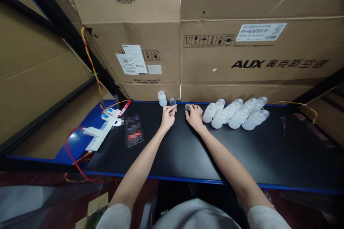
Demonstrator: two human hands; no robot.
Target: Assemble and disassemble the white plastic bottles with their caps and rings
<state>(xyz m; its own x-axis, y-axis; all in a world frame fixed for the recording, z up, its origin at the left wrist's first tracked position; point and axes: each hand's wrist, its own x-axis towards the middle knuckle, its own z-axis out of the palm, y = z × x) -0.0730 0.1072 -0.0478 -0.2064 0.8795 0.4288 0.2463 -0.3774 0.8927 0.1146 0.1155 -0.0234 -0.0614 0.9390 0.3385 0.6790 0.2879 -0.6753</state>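
On black mat (188, 150) | left hand (168, 116) pinches clear vial (172, 101) | right hand (195, 115) pinches grey cap (187, 106)

Cardboard boxes (150, 57) — red marker (125, 107)

Black table mat (188, 150): matt, smooth.
Frosted translucent plastic bottles (236, 114), 1 o'clock: smooth, soft sheen.
Small clear plastic vial (172, 101), 12 o'clock: glossy.
Brown corrugated cardboard boxes (242, 75), at the back: matt, fibrous, creased.
White paper labels (260, 32) on them: smooth.
Red and yellow wires (70, 150), 9 o'clock: shiny plastic insulation.
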